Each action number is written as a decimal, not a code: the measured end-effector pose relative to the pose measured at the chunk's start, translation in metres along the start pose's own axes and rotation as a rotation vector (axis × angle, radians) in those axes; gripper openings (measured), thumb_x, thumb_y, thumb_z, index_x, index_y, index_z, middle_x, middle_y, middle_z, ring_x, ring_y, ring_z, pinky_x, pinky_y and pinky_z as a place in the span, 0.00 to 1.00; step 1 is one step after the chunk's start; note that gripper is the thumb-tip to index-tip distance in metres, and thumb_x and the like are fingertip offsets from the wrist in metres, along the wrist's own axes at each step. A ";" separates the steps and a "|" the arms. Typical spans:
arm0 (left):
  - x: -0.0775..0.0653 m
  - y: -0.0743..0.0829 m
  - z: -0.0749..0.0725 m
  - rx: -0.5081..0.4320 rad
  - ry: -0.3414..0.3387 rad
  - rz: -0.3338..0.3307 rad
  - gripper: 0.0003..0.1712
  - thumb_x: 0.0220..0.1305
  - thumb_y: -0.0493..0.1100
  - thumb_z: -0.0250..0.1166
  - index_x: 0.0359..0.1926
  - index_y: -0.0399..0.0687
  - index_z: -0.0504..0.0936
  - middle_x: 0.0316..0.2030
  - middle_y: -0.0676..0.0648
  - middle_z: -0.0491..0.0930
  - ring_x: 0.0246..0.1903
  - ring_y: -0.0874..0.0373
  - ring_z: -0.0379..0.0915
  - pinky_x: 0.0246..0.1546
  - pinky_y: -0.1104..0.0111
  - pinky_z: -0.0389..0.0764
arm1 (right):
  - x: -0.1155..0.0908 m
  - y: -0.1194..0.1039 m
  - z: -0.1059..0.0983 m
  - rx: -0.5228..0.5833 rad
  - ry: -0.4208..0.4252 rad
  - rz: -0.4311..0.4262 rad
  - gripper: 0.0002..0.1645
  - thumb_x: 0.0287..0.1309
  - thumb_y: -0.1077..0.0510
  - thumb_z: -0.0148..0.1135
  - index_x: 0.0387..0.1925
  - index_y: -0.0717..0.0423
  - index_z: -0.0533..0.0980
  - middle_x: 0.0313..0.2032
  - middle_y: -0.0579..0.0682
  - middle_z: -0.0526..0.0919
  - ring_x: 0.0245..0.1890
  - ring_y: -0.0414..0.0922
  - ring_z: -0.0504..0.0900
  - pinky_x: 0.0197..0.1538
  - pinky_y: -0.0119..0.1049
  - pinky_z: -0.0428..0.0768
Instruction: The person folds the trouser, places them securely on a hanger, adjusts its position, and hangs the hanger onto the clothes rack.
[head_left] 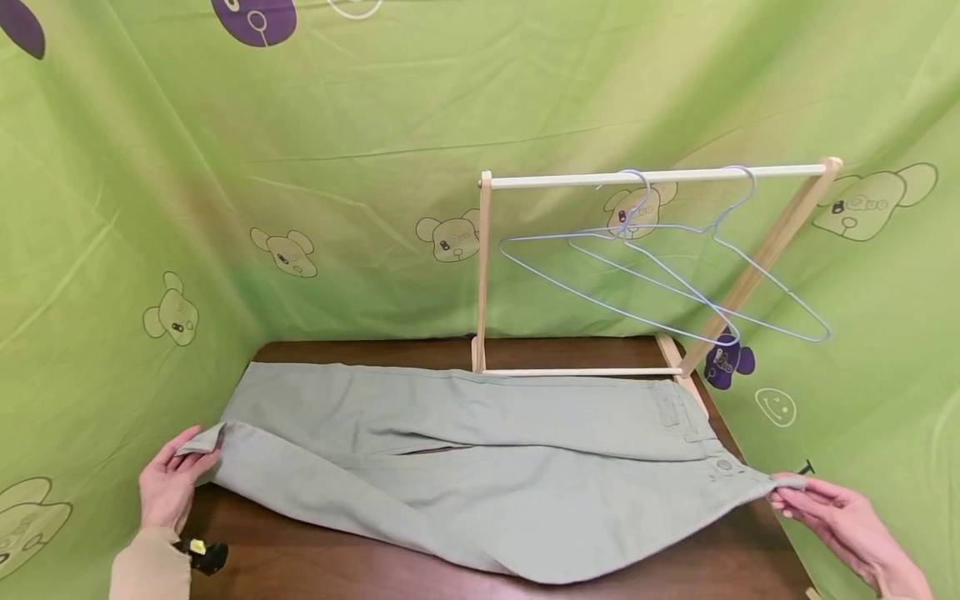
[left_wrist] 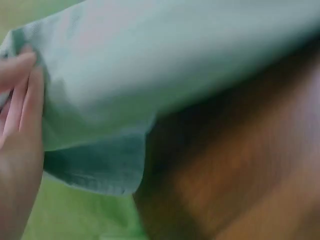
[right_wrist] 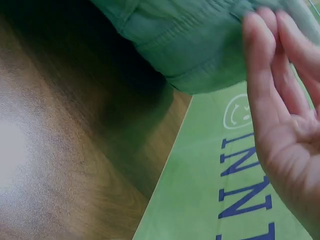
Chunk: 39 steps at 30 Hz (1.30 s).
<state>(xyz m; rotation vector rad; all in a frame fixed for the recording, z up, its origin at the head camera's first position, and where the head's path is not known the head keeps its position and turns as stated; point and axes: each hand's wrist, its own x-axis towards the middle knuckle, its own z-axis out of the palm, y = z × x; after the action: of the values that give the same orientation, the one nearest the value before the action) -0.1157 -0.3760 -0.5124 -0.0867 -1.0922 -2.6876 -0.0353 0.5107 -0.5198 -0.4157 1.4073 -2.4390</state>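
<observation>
A pair of pale grey-green trousers (head_left: 480, 467) lies lengthwise over the table, legs to the left and waistband to the right. At the left end my left hand (head_left: 171, 477) pinches the hem of the near leg and holds it raised. My right hand (head_left: 843, 525) grips the waistband's near corner, lifted off the table past its right edge. The near side of the trousers hangs between the two hands, while the far leg lies flat. In the left wrist view the leg opening droops below the fingers (left_wrist: 30, 95). The right wrist view shows fingertips closed on the waistband (right_wrist: 215, 60).
Behind the trousers stands a wooden rack (head_left: 483, 275) with a white top bar. Two lilac wire hangers, a left hanger (head_left: 600, 296) and a right hanger (head_left: 780, 287), hang from it. Green printed cloth (head_left: 360, 167) encloses the brown table (head_left: 315, 558).
</observation>
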 end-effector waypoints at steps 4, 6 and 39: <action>0.003 -0.002 0.011 0.254 0.254 0.062 0.22 0.63 0.16 0.53 0.34 0.38 0.89 0.26 0.46 0.89 0.29 0.60 0.89 0.32 0.71 0.87 | 0.000 0.000 0.007 -0.299 0.330 -0.044 0.28 0.67 0.79 0.45 0.48 0.55 0.86 0.41 0.44 0.90 0.40 0.33 0.86 0.44 0.25 0.83; 0.004 -0.002 0.015 0.354 0.334 0.085 0.19 0.67 0.21 0.54 0.32 0.41 0.87 0.21 0.46 0.88 0.22 0.59 0.87 0.27 0.70 0.86 | 0.001 0.000 0.010 -0.429 0.451 -0.069 0.25 0.66 0.78 0.51 0.46 0.53 0.87 0.41 0.36 0.88 0.40 0.28 0.82 0.43 0.19 0.79; 0.104 0.016 0.075 0.732 0.659 -0.019 0.09 0.76 0.46 0.54 0.48 0.50 0.78 0.10 0.60 0.80 0.12 0.69 0.79 0.19 0.77 0.80 | 0.143 -0.012 0.015 -0.705 1.305 0.019 0.20 0.61 0.54 0.69 0.54 0.35 0.78 0.22 0.19 0.79 0.27 0.19 0.72 0.44 0.14 0.74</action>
<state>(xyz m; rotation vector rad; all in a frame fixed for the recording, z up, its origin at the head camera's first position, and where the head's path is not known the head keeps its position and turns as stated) -0.2154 -0.3561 -0.4325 0.8549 -1.6959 -1.9009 -0.1616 0.4492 -0.4873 1.3032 2.6543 -2.0328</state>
